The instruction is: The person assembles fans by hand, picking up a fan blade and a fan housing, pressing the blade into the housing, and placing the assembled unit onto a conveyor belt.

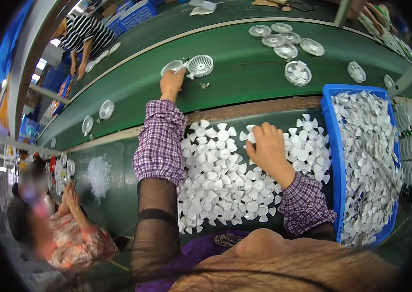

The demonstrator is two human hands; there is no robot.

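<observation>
Head view: I see the left hand (171,84) touching a guard (171,65) on the belt (133,92), the right hand (271,154) at a fan (244,136) by the pile (215,177); fingers bent, but whether either pinches I can't tell. Overlapping fans could snag, dragging neighbours along.

A striped-shirted co-worker (80,31) near blue crates (137,17), upper left

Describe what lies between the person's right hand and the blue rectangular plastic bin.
In the head view, a loose cluster of white, propeller-shaped fan blades lies between the right hand and the blue bin.
</observation>
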